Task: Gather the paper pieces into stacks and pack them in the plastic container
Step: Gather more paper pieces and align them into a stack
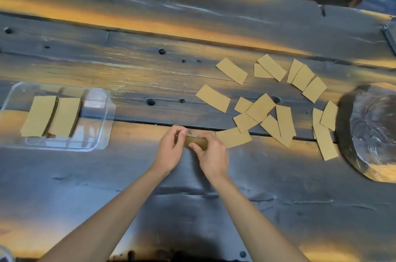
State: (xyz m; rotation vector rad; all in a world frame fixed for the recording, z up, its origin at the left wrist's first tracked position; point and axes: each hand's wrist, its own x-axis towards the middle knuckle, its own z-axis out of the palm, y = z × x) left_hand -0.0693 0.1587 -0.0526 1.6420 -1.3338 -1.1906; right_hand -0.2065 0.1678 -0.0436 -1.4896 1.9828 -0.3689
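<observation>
Dark weathered plank tabletop [128,64], streaked with orange light, drilled holes scattered across it.

Left edge: clear plastic container [102,103], open, sitting flat. Inside it, two stacks [51,117] of tan paper pieces side by side, touching, leaning slightly.

Centre, toward the near edge: left hand [170,150] and right hand [211,154], bare forearms reaching in from the near edge. Both hands grip one stack [196,141] of tan pieces held on edge against the tabletop; fingers [182,133] of each hand are clamped on its ends, left thumb on top.

Just right of the right hand: one loose piece [233,137] lying flat, touching or nearly touching the held stack.

Right half: loose pieces [261,107] scattered flat, many overlapping. One cluster near the middle, a row [304,77] toward the far side, a few more [324,133] against the round item.

Right edge: dark round slab [351,133], partly out of view, its make unclear. Far right corner: grey object [390,36], cut off by the frame.
</observation>
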